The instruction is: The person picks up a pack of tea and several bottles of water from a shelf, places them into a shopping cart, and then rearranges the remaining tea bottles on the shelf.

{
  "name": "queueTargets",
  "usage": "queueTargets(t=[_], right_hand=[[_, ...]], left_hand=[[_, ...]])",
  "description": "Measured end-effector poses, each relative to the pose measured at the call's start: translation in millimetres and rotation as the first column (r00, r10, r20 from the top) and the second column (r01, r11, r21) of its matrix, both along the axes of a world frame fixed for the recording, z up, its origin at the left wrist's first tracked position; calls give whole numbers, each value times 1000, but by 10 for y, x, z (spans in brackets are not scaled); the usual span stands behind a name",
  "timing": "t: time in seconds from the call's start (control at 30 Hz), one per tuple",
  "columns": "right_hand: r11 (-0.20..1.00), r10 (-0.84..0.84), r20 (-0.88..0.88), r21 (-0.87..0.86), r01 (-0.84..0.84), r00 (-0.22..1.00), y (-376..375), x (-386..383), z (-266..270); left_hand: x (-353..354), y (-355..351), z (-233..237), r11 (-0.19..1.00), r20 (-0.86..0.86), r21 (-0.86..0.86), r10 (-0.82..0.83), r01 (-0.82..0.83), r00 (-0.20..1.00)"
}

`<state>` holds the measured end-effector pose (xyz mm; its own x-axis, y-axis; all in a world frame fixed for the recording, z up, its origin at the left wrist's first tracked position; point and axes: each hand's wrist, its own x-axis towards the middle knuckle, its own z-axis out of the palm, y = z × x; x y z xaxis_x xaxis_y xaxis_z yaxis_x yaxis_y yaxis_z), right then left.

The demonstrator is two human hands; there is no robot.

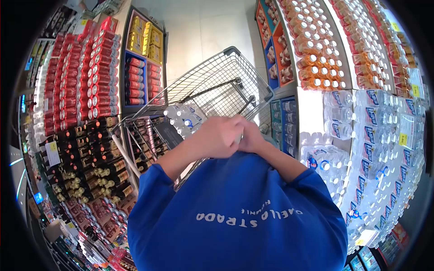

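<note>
My left hand and my right hand meet in front of my chest, both with fingers curled in. A small pale, shiny bit shows between them, too small to name; the rest of what they may hold is hidden. Just beyond stands a wire shopping cart, touched by neither hand as far as I can see. Inside its near left part sits a pack of clear water bottles with white caps, partly covered by my left forearm.
Stacked red cans and dark bottles line the left side. Along the right stand orange drink bottles and water bottle packs with price tags. Ahead, a pale tiled floor runs between the displays.
</note>
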<state>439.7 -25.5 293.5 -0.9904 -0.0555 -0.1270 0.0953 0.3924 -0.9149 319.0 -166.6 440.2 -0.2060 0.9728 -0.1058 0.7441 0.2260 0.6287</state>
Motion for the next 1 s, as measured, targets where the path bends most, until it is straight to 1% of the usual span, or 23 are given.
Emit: queueTargets(t=[0.03,0.07,0.1,0.13,0.17,0.2,0.23,0.27,0.3,0.33,0.37,0.43,0.53,0.57,0.63,0.67,0.7,0.77,0.83,0.87,0.93,0.97,1.0], right_hand=[[992,-122,-23,-42,121,992,66,59,98],[967,-244,-45,-84,240,969,142,108,202],[926,-365,-61,-127,355,929,230,149,281],[878,-433,-16,-235,418,901,331,187,337],[812,-496,34,-337,477,868,456,211,380],[731,-551,85,-430,529,830,594,230,400],[723,-589,21,-434,538,808,720,256,366],[720,-626,22,-368,589,779,862,300,304],[666,-669,44,-408,625,742,961,309,341],[609,-707,69,-446,656,704,1053,323,378],[624,-719,78,-365,691,691,1173,367,312],[583,-779,72,-285,761,623,1335,446,201],[488,-863,67,-147,860,501,1520,553,171],[458,-885,46,-98,883,464,1571,565,168],[394,-919,-1,6,919,394,1694,595,51],[359,-933,-10,21,933,359,1761,608,-44],[326,-945,-20,35,945,327,1832,627,-134],[271,-961,-39,76,959,275,1982,660,-259],[200,-980,-16,37,979,201,2097,653,-386],[161,-987,1,15,987,161,2143,645,-423],[157,-986,-48,21,987,158,2222,647,-441],[153,-986,-60,18,988,154,2281,667,-558],[149,-986,-68,15,989,150,2313,693,-657]], left_hand=[[-52,119,69,1000,4,8,28,-28,1000],[-109,213,17,983,122,96,143,-155,982],[-171,289,-119,944,250,166,239,-285,938],[-210,349,-302,886,386,212,312,-412,868],[-224,383,-629,814,532,199,379,-547,757],[-153,467,-909,799,607,131,404,-587,685],[-34,593,-1170,784,673,58,427,-618,604],[117,712,-1415,767,730,-23,451,-641,514],[311,821,-1686,782,723,0,430,-623,540],[499,941,-1846,795,717,21,411,-606,564],[623,1068,-1850,783,759,24,390,-621,521],[736,1327,-1842,769,830,34,334,-638,447],[784,1697,-1978,814,783,-9,367,-580,502],[833,1860,-2122,828,747,19,360,-561,558],[949,2208,-1997,835,870,-48,305,-548,388],[982,2372,-1926,837,913,-84,282,-541,294],[994,2525,-2079,824,913,-269,383,-499,141],[1061,2721,-1655,833,897,-323,421,-450,135],[1079,3032,-2136,870,951,-235,297,-434,81],[1155,3129,-2156,856,942,-223,312,-466,122],[1225,3285,-2096,831,917,-188,339,-523,210],[1204,3320,-2081,837,921,-159,317,-523,228],[1213,3336,-2127,848,911,-178,333,-500,241]])
